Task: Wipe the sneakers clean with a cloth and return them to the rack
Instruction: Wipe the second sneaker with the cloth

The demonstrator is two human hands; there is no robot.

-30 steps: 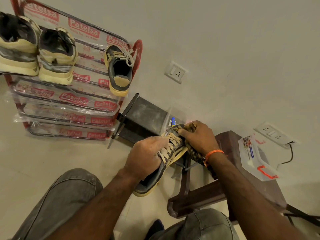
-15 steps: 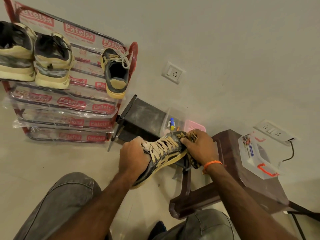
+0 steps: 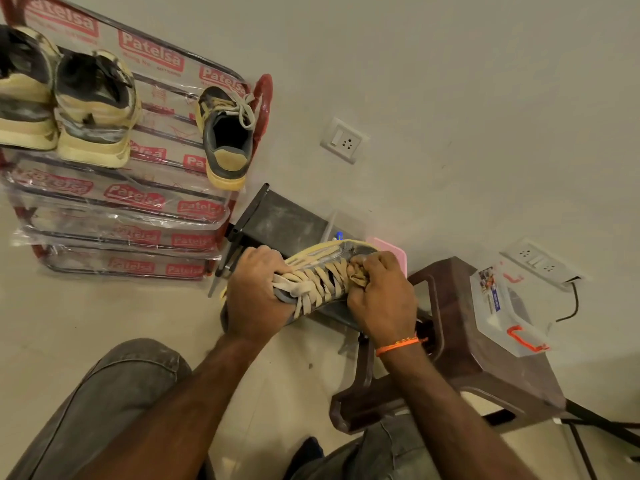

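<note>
Above floor, before rack: sneaker gripped at heel end by left hand, steadying; right hand fingers bunched round cloth, pressing near toe to wipe.

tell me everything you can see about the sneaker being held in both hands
The held sneaker is dark grey with a pale yellow sole edge and wide beige laces criss-crossed over the tongue. It lies tilted on its side in the air above the floor, toe toward the pink box. The left hand grips its heel end, fingers curled over the collar. The right hand presses a bunched tan cloth against the upper near the toe.
</note>
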